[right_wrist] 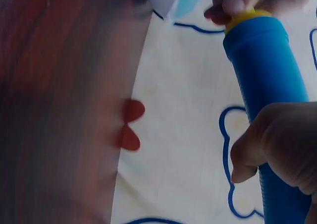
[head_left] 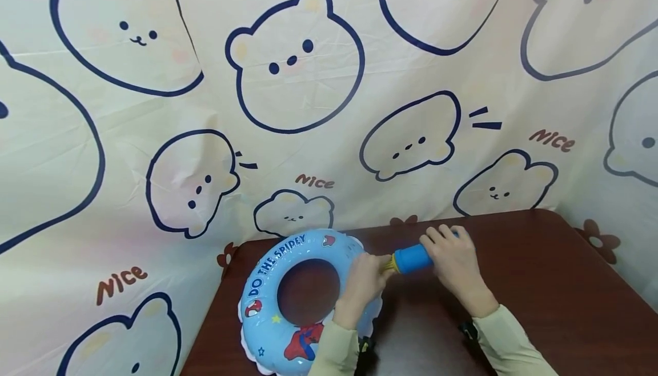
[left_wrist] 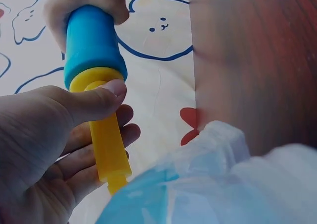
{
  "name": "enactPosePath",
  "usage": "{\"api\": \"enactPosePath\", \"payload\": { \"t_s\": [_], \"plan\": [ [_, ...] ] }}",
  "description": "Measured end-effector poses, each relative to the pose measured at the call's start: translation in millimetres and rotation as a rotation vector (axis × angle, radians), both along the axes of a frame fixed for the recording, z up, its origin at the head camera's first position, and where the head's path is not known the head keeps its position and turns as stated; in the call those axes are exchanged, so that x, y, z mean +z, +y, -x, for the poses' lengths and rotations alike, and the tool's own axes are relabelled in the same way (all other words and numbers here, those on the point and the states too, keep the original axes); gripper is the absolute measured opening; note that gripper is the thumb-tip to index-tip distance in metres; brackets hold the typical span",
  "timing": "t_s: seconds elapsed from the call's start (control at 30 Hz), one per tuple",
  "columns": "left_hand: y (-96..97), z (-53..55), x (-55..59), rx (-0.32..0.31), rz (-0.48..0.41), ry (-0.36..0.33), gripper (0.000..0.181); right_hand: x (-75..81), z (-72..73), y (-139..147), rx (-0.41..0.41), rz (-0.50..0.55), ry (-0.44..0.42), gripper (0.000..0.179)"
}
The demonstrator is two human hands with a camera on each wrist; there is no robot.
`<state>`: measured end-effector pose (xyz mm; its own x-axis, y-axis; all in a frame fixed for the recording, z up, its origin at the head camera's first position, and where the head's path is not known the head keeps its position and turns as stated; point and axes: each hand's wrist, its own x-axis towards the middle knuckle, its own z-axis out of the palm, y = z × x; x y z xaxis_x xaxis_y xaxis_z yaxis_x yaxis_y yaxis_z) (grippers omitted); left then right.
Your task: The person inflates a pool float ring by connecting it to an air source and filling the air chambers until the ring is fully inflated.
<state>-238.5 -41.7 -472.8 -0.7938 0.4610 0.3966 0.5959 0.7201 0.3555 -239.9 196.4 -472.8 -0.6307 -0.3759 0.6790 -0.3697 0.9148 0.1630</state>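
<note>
A light blue swim ring [head_left: 268,333] with cartoon prints and lettering stands tilted at the table's left side. My left hand [head_left: 360,282] is in front of its right side and pinches the yellow nozzle end [left_wrist: 106,147] of a hand pump, thumb on top near the collar. The nozzle's tip reaches the ring's edge in the left wrist view, where the ring hides what lies beyond it. My right hand [head_left: 457,264] grips the pump's blue ribbed barrel [right_wrist: 267,68], which slants up to the right above the table.
The dark brown wooden table [head_left: 555,284] extends to the right of both hands. Behind it hangs a pale cloth backdrop [head_left: 354,204] printed with cartoon animal heads, meeting the table's back edge. A dark band [head_left: 469,330] sits at my right wrist.
</note>
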Motion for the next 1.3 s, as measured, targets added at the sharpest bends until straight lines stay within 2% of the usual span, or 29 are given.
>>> {"api": "enactPosePath", "payload": {
  "t_s": [0.2,0.37,0.8,0.93,1.03,1.2,1.3],
  "plan": [
    [-2.5,2.2,-0.5,-0.002,-0.045,-0.063,0.021,11.9,1.5,33.1,-0.026,0.069,-0.017,0.068],
    [-6.0,2.8,-1.6,0.002,-0.056,-0.089,0.018,17.9,-0.8,55.8,-0.058,0.1,-0.023,0.071],
    [-7.7,4.5,-2.8,0.004,-0.04,-0.088,0.017,27.2,-6.3,96.6,-0.122,0.182,-0.015,0.065],
    [-9.2,4.4,-2.4,0.008,-0.021,-0.084,0.018,27.1,-6.8,96.4,-0.155,0.181,-0.036,0.066],
    [-9.5,4.0,-2.2,0.019,0.003,-0.052,0.019,25.9,-4.8,88.1,-0.17,0.13,-0.041,0.069],
    [-7.8,5.0,-3.9,0.024,0.068,0.04,0.016,21.6,-1.3,63.8,-0.126,0.046,-0.031,0.072],
    [-5.9,5.5,-4.9,0.021,0.089,0.073,0.015,16.6,0.4,48.0,-0.09,0.014,-0.028,0.067]
  ]
}}
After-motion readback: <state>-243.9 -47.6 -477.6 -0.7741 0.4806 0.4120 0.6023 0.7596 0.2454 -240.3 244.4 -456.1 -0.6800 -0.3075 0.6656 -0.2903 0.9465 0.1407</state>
